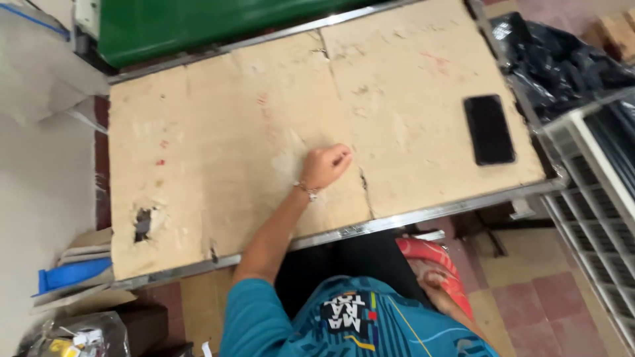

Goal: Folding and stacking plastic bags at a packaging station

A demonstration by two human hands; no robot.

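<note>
My left hand (325, 165) lies as a closed fist on a worn beige board table (218, 145), near its front middle, with a bracelet on the wrist. It holds nothing that I can see. A black phone (489, 129) lies flat on the table's right part, well apart from that hand. My right hand (428, 277) is low by my lap, below the table's metal edge, against a red patterned cloth (436, 256). Its fingers are mostly hidden.
The board has cracks and a hole (142, 223) near its front left corner. A green panel (198, 23) lies behind the table. A black plastic bag (562, 63) and a white wire rack (595, 192) stand to the right. Blue and white items (73, 274) lie left.
</note>
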